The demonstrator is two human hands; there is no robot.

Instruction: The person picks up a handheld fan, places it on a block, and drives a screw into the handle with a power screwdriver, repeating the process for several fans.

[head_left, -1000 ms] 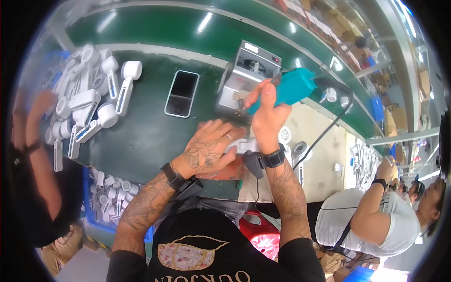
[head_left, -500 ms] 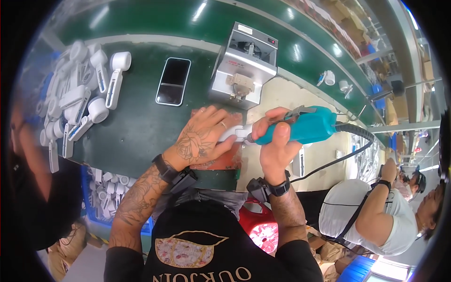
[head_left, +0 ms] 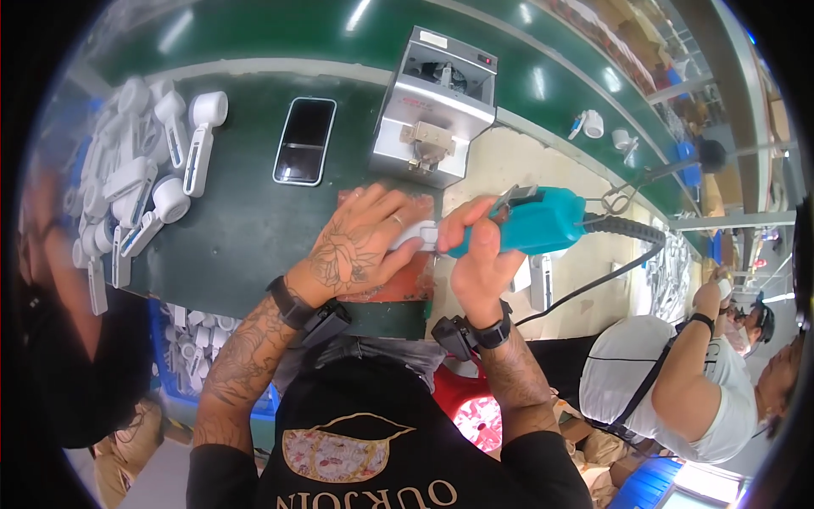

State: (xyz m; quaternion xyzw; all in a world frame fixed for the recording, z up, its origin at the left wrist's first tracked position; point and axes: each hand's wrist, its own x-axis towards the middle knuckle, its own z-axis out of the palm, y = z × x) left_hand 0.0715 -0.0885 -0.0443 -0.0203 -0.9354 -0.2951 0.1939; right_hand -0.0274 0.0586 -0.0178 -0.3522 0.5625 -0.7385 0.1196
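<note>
A narrow white plastic piece (head_left: 412, 233) lies at the middle of the work area, over a worn orange-red mat (head_left: 405, 282) on the dark green counter (head_left: 237, 229). The tattooed left hand (head_left: 360, 242) covers most of it, the grip closed over it with thumb and fingers, seemingly to keep it from sliding or turning. The right hand (head_left: 483, 254) has its grip wrapped round a teal, rounded power tool (head_left: 547, 222), held nearly level with its nose toward the piece, apparently so that it meets the end left exposed. The fingers hide the tool's tip, so contact cannot be told.

The tool's ribbed black cord (head_left: 626, 226) loops out to the right and back toward the wrist, seemingly clear of the piece. Just beyond the hands stands a silver metal box-shaped machine (head_left: 432, 119), probably kept within easy reach. A dark-screened phone (head_left: 303, 140) lies left of it. Farther left, a heap of white round-headed plastic units (head_left: 140, 191) crowds the counter's edge, above a blue plastic crate (head_left: 264, 405).
</note>
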